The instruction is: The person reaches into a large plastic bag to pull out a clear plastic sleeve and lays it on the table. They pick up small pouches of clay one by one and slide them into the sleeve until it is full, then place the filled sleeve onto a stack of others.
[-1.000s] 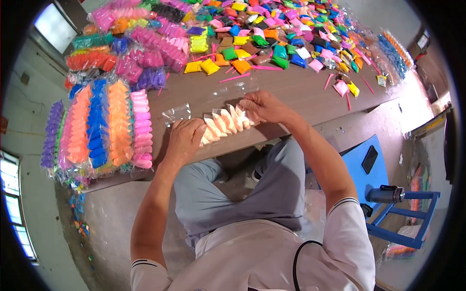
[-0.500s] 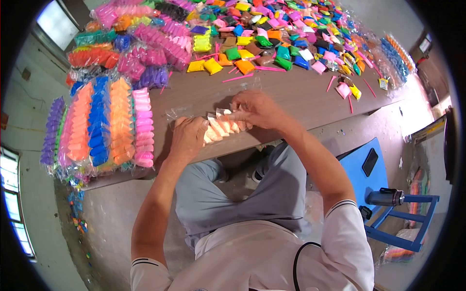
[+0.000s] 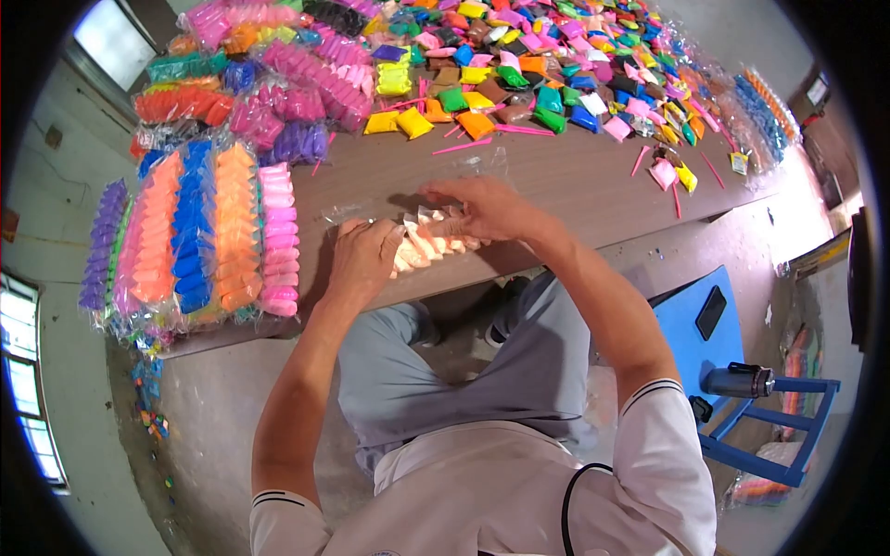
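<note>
A row of pale peach clay packets [image 3: 429, 243] lies at the near edge of the brown table [image 3: 556, 185]. My left hand [image 3: 363, 259] presses on the row's left end. My right hand [image 3: 482, 208] grips the right end, fingers curled over the packets. A clear plastic bag [image 3: 345, 214] lies just behind my left hand, partly hidden by it.
Bagged rows of orange, blue and pink packets [image 3: 199, 236] lie at the left. Loose coloured packets [image 3: 519, 65] and pink sticks [image 3: 462, 145] cover the far table. A blue stool [image 3: 732, 361] with a phone [image 3: 711, 312] and a flask [image 3: 739, 381] stands at my right.
Both hands have pushed the peach packets together, so the row is shorter. My right hand has shifted left and my left hand has moved slightly up toward the clear bag.
</note>
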Action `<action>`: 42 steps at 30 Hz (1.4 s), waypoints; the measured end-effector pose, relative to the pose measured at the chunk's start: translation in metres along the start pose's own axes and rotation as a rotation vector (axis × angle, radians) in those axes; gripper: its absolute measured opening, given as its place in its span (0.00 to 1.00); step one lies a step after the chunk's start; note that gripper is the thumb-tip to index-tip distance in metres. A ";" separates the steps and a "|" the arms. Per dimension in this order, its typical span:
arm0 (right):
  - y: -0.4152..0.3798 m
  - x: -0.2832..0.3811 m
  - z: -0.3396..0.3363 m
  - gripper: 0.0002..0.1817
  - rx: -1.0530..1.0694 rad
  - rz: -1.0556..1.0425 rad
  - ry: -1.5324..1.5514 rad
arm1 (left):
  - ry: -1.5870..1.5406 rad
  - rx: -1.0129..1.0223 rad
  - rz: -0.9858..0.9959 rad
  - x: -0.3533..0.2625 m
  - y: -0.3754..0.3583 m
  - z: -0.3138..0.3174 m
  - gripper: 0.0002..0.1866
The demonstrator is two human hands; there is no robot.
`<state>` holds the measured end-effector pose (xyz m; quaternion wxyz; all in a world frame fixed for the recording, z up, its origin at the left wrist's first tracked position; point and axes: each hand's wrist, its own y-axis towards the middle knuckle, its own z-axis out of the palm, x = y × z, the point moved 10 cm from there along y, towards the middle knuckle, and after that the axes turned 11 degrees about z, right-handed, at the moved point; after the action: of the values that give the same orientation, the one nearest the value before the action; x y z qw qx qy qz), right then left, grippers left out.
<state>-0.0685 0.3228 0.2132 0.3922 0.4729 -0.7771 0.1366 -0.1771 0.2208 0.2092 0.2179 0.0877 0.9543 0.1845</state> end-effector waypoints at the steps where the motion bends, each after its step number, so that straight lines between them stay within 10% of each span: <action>1: 0.002 0.003 0.005 0.21 0.031 -0.031 -0.049 | 0.006 -0.012 0.009 0.000 -0.001 0.000 0.17; 8: 0.010 -0.007 0.046 0.24 0.472 0.322 0.024 | 0.022 -0.121 0.070 -0.004 -0.002 -0.003 0.14; 23: 0.017 0.014 0.049 0.17 0.604 0.458 -0.017 | -0.025 -0.086 -0.031 0.005 -0.006 0.001 0.16; 32: 0.036 -0.012 0.036 0.13 0.405 0.130 0.042 | 0.002 -0.124 0.020 -0.002 -0.003 0.001 0.16; 42: 0.003 -0.058 -0.050 0.19 0.246 0.420 0.096 | -0.014 -0.132 -0.011 0.000 -0.005 0.001 0.15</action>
<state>-0.0332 0.3895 0.2036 0.3311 0.3383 -0.8163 0.3310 -0.1771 0.2167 0.2060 0.2308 0.0691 0.9391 0.2452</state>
